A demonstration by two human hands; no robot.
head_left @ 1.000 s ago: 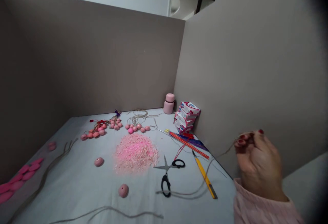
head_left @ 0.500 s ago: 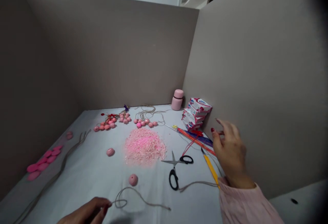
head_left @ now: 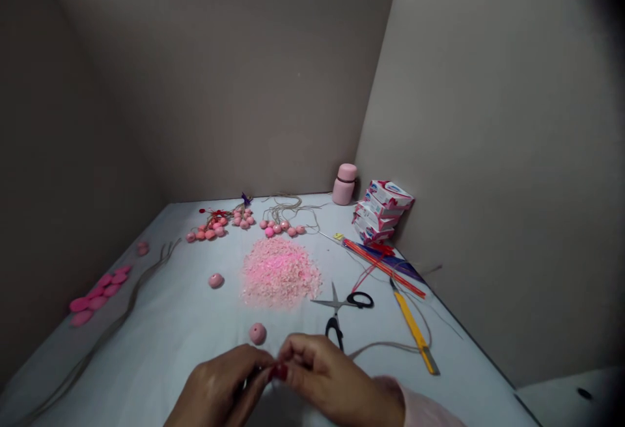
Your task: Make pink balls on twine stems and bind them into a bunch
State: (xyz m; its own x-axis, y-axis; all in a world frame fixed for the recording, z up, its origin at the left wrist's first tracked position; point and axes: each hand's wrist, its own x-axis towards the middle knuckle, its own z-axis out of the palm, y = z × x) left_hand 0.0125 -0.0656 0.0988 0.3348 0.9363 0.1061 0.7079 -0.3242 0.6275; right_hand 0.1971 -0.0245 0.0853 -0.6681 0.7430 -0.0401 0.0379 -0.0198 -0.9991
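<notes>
My left hand [head_left: 222, 388] and my right hand [head_left: 332, 381] meet at the bottom middle, fingertips pinched together over the white table [head_left: 161, 323]. Whatever is between the fingers is hidden; a beige cord [head_left: 390, 346] trails from under my right hand toward the yellow knife. A pink bead [head_left: 257, 333] lies just beyond my fingertips. Black-handled scissors [head_left: 342, 306] lie open right behind my right hand.
A heap of pink crumbs [head_left: 280, 272] sits mid-table, another pink bead [head_left: 215, 280] to its left. Strung pink beads [head_left: 222, 225] lie at the back. Pink discs [head_left: 97, 290] and long cords [head_left: 122, 310] lie left. A yellow utility knife [head_left: 415, 332], red sticks [head_left: 385, 269], stacked packets [head_left: 383, 211] and a pink bottle [head_left: 344, 184] are at the right, by grey partitions.
My right hand dropped from near the right partition to the bottom middle and let the cord fall. My left hand came in and both now pinch together.
</notes>
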